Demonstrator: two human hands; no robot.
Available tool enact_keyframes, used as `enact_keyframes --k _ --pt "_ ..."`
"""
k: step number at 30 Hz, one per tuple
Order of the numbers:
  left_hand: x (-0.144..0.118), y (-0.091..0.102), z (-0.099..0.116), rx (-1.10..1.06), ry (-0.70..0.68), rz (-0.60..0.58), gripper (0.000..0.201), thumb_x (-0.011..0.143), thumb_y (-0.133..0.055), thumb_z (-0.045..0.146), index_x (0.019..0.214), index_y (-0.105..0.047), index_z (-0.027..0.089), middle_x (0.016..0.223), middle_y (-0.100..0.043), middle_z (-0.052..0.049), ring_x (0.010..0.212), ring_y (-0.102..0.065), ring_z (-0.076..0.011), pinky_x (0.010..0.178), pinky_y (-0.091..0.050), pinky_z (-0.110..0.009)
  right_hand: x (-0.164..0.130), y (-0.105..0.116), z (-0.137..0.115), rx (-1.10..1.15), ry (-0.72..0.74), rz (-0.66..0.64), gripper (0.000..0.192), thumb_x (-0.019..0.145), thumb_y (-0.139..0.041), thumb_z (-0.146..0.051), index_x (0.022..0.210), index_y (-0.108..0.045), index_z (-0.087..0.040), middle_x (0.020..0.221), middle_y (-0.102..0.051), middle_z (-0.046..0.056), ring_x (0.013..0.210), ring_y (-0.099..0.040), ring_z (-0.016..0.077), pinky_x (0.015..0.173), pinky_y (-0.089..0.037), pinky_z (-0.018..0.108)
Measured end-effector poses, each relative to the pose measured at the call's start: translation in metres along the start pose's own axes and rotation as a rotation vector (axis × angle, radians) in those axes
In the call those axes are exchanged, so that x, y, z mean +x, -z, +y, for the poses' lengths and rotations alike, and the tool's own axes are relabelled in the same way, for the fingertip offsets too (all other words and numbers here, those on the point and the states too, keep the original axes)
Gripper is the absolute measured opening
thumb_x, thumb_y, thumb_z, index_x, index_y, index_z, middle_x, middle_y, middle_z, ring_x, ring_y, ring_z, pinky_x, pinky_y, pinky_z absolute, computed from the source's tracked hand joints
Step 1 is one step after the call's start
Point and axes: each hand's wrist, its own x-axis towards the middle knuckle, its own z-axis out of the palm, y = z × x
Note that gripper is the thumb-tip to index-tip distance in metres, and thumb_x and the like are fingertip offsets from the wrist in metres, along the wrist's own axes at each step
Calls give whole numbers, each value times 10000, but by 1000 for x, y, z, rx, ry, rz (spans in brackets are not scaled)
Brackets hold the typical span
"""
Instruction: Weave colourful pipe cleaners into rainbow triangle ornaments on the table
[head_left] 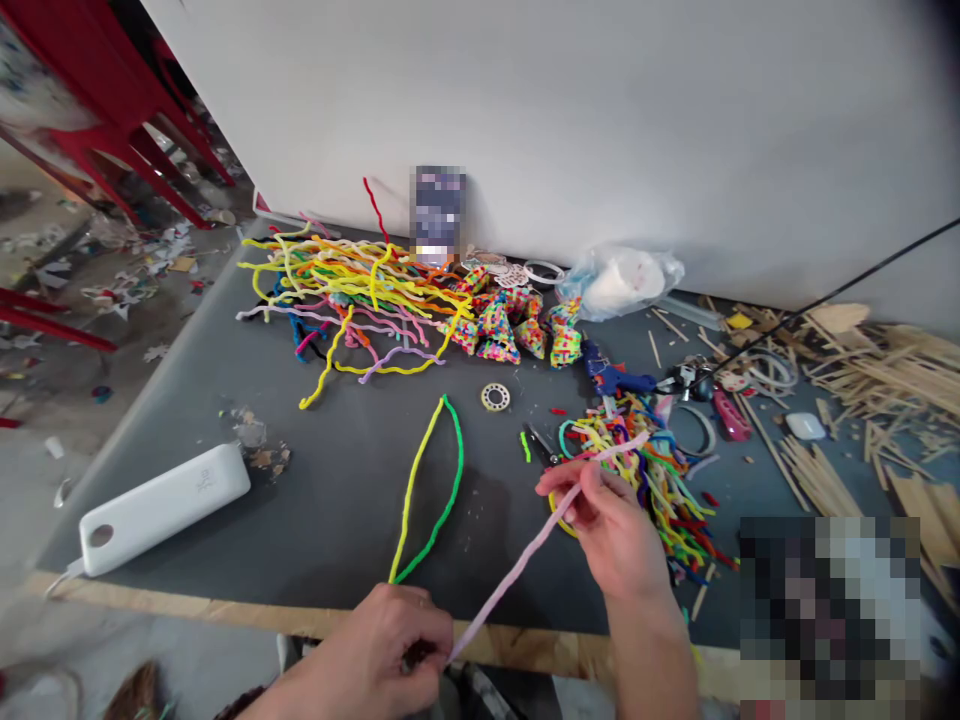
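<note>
A pale pink pipe cleaner (pixel 517 570) stretches between my two hands above the front of the dark table. My left hand (pixel 390 640), at the front edge, is closed on its lower end. Its upper part lies between the thumb and fingers of my right hand (pixel 615 520), and the tip sticks out past them. Just beyond my left hand is a loop of a yellow pipe cleaner (pixel 410 480) and a green pipe cleaner (pixel 456 480), joined at the top. Their lower ends meet behind that hand; I cannot tell whether it grips them. Scissors (pixel 546 447) are partly covered beside my right hand.
Pipe cleaners (pixel 337 265) are heaped at the back left, beside several multicoloured bundles (pixel 499 330). A blue glue gun (pixel 611 375) lies by cut pipe-cleaner pieces (pixel 675 500). Wooden sticks (pixel 885 370) spread at right; a white power bank (pixel 165 510) lies at left.
</note>
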Motion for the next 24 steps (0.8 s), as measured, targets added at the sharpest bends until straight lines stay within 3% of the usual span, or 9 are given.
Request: enact_keyframes --k 6,9,13,21,24 --pt "5 -19 2 127 -237 -68 226 774 -583 4 725 -489 203 703 -568 45 710 -521 -123 636 -352 -224 3 -14 -10 55 -31 -36 399 785 -818 -538 709 -809 -146 610 -689 82 473 -432 49 424 -282 160" --pt "5 -21 4 79 -183 -22 233 750 -586 -4 695 -480 197 690 -549 46 692 -516 -111 622 -349 -211 9 -16 -16 24 -23 -84 416 815 -797 -537 749 -813 -126 583 -643 61 476 -437 44 423 -284 150" --pt "-1 -17 5 9 -39 75 190 732 -563 11 694 -517 192 719 -557 38 708 -544 -109 664 -383 -200 20 -10 -19 48 38 5 390 789 -840 -529 868 -806 -148 655 -673 41 494 -466 35 434 -326 125" --pt "-9 -8 -2 -67 -9 3 176 752 -549 37 707 -494 198 743 -563 33 716 -534 -121 664 -360 -218 33 9 -13 163 115 178 351 653 -965 -424 770 -731 -190 720 -748 33 461 -514 34 382 -356 98" --pt "-8 -9 -4 -72 -32 -9 191 743 -543 28 703 -468 200 725 -541 38 723 -528 -123 669 -352 -223 37 13 -15 160 103 188 394 596 -982 -446 709 -730 -165 682 -746 46 425 -488 20 353 -335 84"
